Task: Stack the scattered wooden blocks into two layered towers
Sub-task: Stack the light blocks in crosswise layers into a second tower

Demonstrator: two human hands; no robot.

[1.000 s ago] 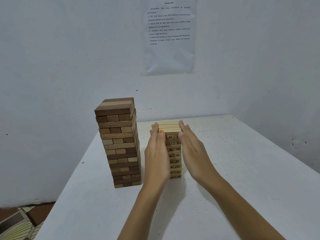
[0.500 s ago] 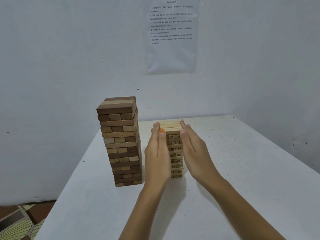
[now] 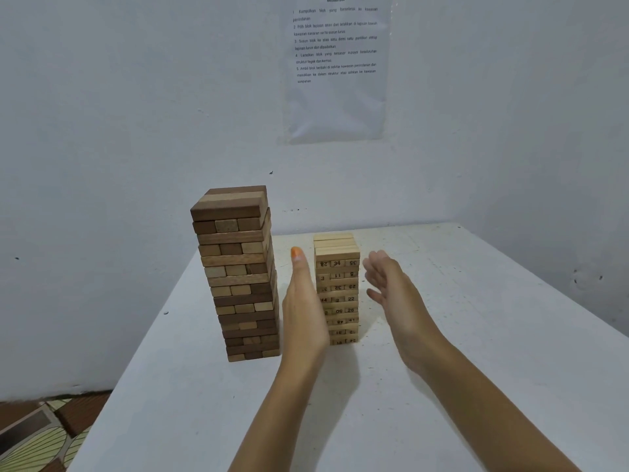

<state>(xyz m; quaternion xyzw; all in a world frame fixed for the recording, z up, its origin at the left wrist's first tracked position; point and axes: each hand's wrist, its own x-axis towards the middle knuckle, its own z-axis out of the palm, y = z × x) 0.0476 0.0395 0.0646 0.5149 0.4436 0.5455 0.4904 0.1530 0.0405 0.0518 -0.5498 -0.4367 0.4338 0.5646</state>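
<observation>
On the white worktop [image 3: 476, 335], toward the back corner: two towers, both upright and well clear of the edges. Dark tower [image 3: 238, 274] is on the left, made of mixed brown and tan blocks in crossed layers, with the top layers sitting slightly off from those below. Pale tower [image 3: 337, 287] stands just right of it with a gap between them; it is shorter, has numbers printed on the block ends, and its sides look flush. Left hand [image 3: 303, 308] is in that gap, edge-on, with fingers straight and pointing up, flat alongside the pale tower's left face and gripping nothing. Its palm overlaps the tower's lower left edge in view, so I can't tell if it touches. Right hand [image 3: 391, 291] is on the other side, fingers loosely spread and motion-blurred, empty, with visible space between it and the tower's right face. Both forearms come in from the bottom of the frame. A printed sheet [image 3: 337, 69] is stuck to the wall [image 3: 102, 131] above the towers, its text too small to read. Patterned floor [image 3: 34, 434] shows at bottom left.
</observation>
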